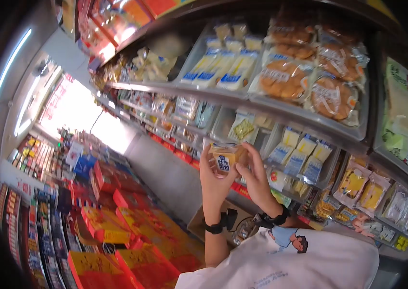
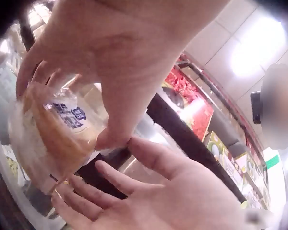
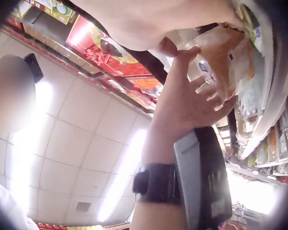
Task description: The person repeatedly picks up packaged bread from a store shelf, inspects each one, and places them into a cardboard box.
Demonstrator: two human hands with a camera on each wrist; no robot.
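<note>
A clear-wrapped packet of bread (image 1: 224, 159) with blue lettering is held up in front of the shelves in the head view. My left hand (image 1: 215, 187) grips its left side, fingers behind and thumb near the lower edge. On the other side, my right hand (image 1: 257, 179) holds it with the thumb at the front and the fingers along the right edge. Up close in the left wrist view, the brown bread (image 2: 57, 129) shows through crinkled film. The right wrist view has the same packet (image 3: 225, 57) between both hands.
Shelves on the right carry trays of round wrapped breads (image 1: 283, 79) and blue-and-white packets (image 1: 223, 65). Red and yellow boxes (image 1: 112, 226) are stacked at the lower left. Below the hands stands an open cardboard box (image 1: 199, 219). Grey floor (image 1: 158, 168) runs along the aisle.
</note>
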